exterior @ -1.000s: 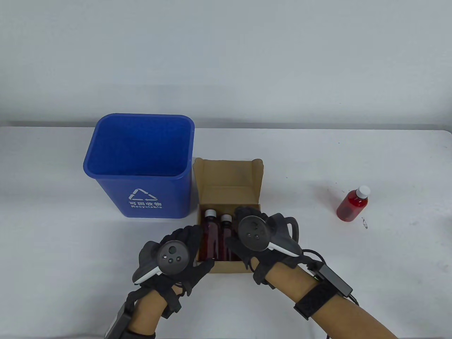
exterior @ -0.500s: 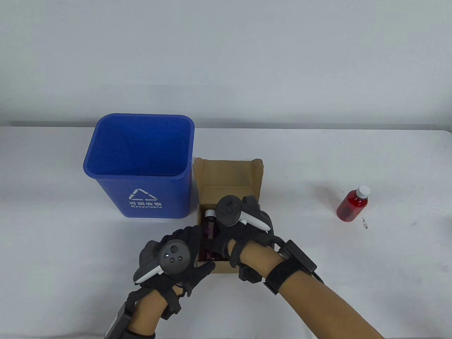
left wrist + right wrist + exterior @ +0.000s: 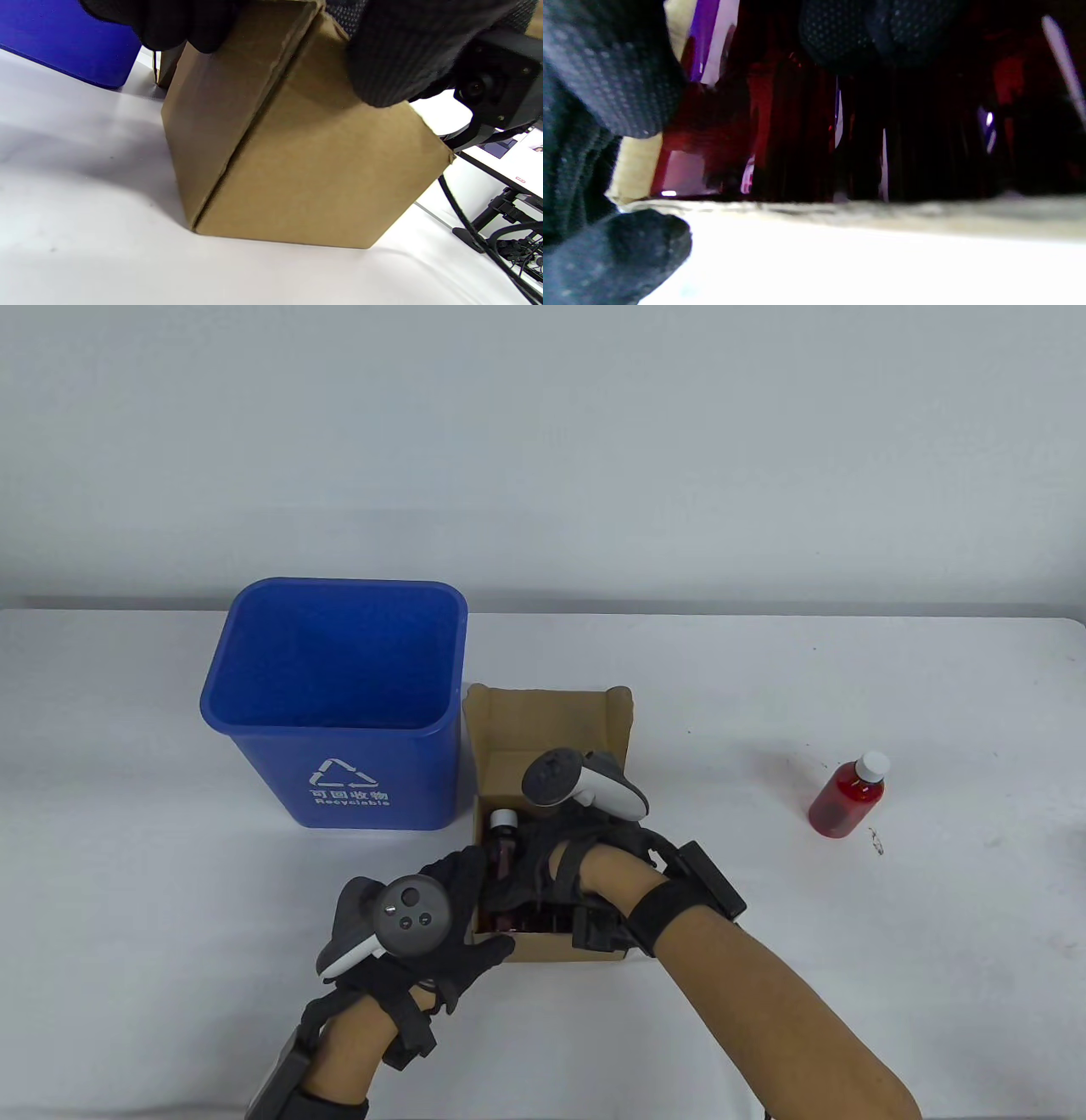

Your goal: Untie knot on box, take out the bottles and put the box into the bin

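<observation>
The open cardboard box [image 3: 543, 721] stands to the right of the blue bin [image 3: 339, 780], its lid flap raised at the back. Inside, a dark red bottle with a white cap [image 3: 502, 847] shows on the left. My right hand [image 3: 534, 878] reaches down into the box, fingers curled around the bottle beside it, whose cap is hidden. The right wrist view shows dark red bottles [image 3: 797, 135] close up under my fingertips [image 3: 840, 34]. My left hand [image 3: 479, 908] grips the box's near left corner; the left wrist view shows its fingers [image 3: 178, 25] over the box [image 3: 297, 169].
Another red bottle [image 3: 847, 797] with a white cap lies on the white table [image 3: 848, 687] at the right. The bin is empty and almost touches the box's left side. A small dark speck [image 3: 876, 841] lies near the loose bottle.
My right hand has turned and dipped into the box over the right bottle, its tracker swinging toward the back. The left hand keeps its hold on the corner.
</observation>
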Action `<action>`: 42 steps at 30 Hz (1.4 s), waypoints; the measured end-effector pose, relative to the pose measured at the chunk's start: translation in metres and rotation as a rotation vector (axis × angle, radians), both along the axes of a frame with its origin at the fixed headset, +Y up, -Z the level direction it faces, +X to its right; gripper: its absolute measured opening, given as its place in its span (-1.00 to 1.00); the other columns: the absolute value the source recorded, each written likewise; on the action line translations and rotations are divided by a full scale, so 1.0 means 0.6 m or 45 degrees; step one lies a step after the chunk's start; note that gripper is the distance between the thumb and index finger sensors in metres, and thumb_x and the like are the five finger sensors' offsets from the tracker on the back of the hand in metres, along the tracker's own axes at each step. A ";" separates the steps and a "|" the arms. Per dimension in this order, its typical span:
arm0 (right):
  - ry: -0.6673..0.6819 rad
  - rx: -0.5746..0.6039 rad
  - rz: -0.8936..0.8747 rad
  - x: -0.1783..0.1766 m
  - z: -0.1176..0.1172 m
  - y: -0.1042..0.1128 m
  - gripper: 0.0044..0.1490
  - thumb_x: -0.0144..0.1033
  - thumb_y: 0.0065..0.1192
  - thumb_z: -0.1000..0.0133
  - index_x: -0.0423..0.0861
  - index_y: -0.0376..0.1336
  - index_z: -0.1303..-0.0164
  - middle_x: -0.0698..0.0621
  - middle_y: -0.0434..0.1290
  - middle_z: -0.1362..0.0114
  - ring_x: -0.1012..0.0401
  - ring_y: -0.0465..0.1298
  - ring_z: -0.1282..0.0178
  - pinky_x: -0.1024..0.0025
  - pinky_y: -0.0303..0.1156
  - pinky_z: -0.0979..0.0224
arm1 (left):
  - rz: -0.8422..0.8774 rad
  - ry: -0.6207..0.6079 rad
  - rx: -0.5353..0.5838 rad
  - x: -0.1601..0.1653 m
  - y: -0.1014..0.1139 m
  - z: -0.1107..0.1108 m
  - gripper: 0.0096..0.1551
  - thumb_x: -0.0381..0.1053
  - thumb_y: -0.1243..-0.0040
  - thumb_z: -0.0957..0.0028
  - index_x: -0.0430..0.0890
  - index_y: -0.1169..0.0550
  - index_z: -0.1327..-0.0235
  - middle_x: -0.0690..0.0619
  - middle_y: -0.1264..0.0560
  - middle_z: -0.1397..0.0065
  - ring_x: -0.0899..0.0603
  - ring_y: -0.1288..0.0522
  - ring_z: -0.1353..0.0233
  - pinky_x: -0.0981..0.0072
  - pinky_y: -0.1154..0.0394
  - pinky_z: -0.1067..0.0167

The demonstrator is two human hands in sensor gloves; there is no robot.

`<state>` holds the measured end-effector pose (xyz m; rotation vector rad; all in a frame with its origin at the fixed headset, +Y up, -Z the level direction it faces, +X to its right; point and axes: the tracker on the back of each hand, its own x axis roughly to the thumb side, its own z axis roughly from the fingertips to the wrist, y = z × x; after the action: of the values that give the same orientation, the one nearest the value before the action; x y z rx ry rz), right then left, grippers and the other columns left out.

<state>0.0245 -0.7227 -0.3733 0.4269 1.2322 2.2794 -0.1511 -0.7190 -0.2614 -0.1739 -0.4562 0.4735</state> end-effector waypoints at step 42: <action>-0.295 0.578 -0.377 0.103 0.039 0.158 0.06 0.09 0.57 0.06 -0.07 0.00 -0.43 -0.12 0.12 -0.48 -0.15 0.39 -0.26 -0.02 0.38 -0.24 | -0.077 0.081 0.051 0.014 -0.003 0.011 0.23 0.32 -0.19 -0.04 -0.26 0.16 -0.58 -0.35 -0.11 -0.59 -0.56 -0.23 -0.51 -0.46 -0.20 -0.39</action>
<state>0.0864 -0.6280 -0.3496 0.4531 0.4954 2.2577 -0.1427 -0.7210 -0.2548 -0.1334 -0.3970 0.4093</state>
